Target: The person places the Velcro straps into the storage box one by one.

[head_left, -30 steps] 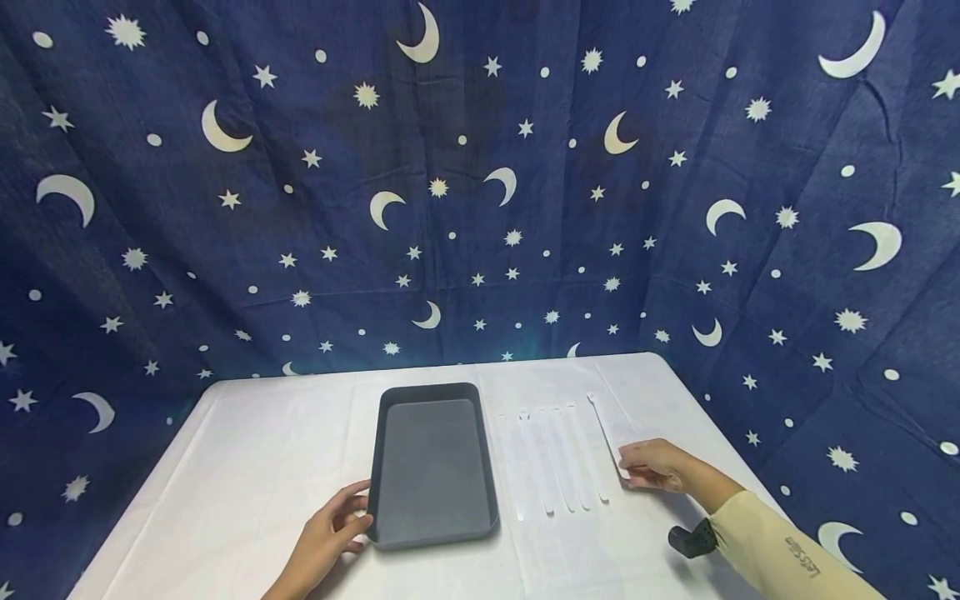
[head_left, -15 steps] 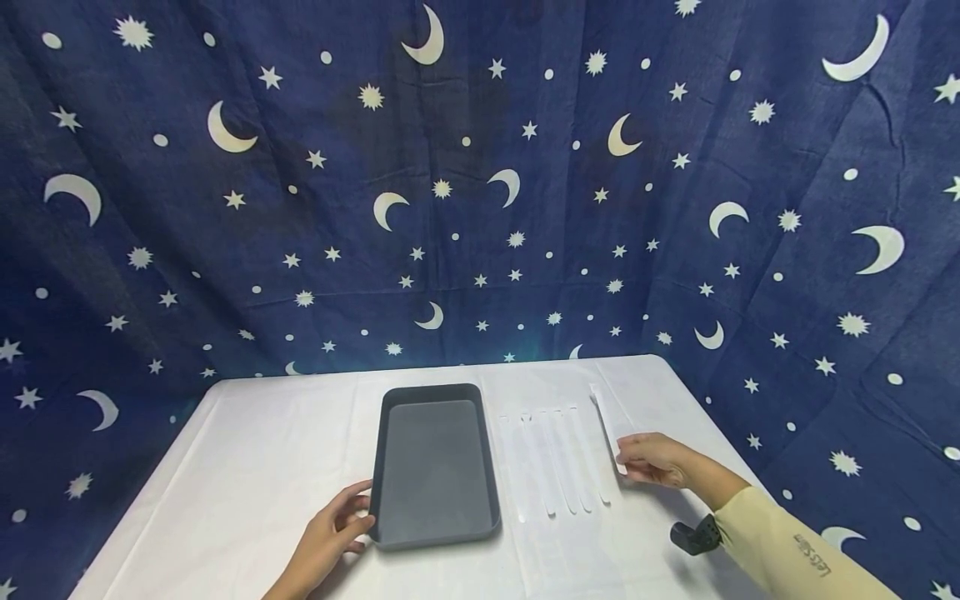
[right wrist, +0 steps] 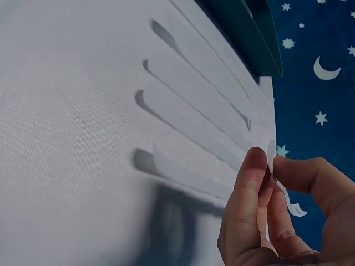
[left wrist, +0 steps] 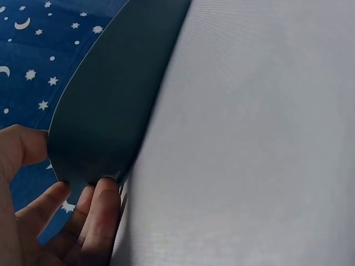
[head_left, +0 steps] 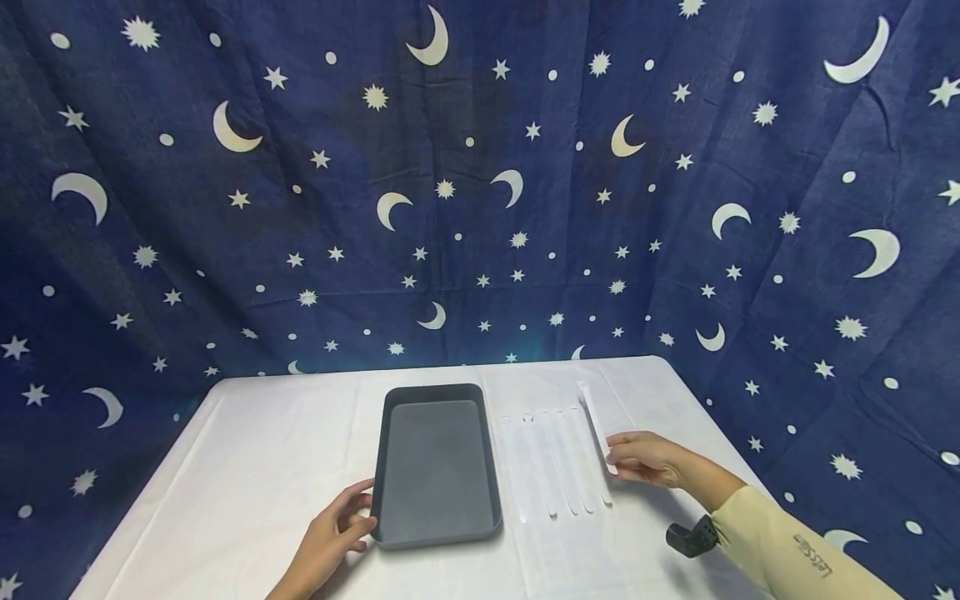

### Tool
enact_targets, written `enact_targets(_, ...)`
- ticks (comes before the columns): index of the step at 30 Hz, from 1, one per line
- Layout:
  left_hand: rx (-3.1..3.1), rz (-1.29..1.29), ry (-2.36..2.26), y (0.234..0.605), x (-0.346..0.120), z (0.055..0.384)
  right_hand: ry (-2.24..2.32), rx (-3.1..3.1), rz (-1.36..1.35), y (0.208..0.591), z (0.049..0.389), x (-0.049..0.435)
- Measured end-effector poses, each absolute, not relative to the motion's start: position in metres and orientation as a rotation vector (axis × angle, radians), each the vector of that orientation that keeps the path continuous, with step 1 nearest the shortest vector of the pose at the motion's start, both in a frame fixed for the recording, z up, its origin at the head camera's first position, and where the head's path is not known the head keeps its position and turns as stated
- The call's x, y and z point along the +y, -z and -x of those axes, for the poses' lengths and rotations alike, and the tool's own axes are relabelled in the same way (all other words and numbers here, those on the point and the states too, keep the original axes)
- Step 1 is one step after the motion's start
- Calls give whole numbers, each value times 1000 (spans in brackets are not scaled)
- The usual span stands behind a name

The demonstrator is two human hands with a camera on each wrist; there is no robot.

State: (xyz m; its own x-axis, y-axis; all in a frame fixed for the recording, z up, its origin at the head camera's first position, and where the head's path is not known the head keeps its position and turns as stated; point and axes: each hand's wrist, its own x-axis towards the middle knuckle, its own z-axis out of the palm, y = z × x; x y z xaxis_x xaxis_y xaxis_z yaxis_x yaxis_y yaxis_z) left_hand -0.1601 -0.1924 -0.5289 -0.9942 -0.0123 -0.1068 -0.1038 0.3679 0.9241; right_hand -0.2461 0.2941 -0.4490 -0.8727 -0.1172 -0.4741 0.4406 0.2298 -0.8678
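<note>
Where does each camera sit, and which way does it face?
Head: on the head, facing forward and down at table, tray and strips; left hand, right hand and sleeve show.
Left wrist: on that wrist, facing the tray's side; left fingers show.
Right wrist: on that wrist, facing the strips, one held; right fingers show.
Both wrist views share tray and starry cloth.

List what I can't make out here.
Head: some edges of flat strips, too faint against white cloth.
Left wrist: the inside of the tray, hidden by its wall; far end, cut by top edge.
Right wrist: much of the held strip, hidden by the right hand.
</note>
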Motion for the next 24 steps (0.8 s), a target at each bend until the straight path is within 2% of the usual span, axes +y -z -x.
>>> enact_targets(24,2563,169,-1687,530,-191,160,1653,2002,-6,420,229,242)
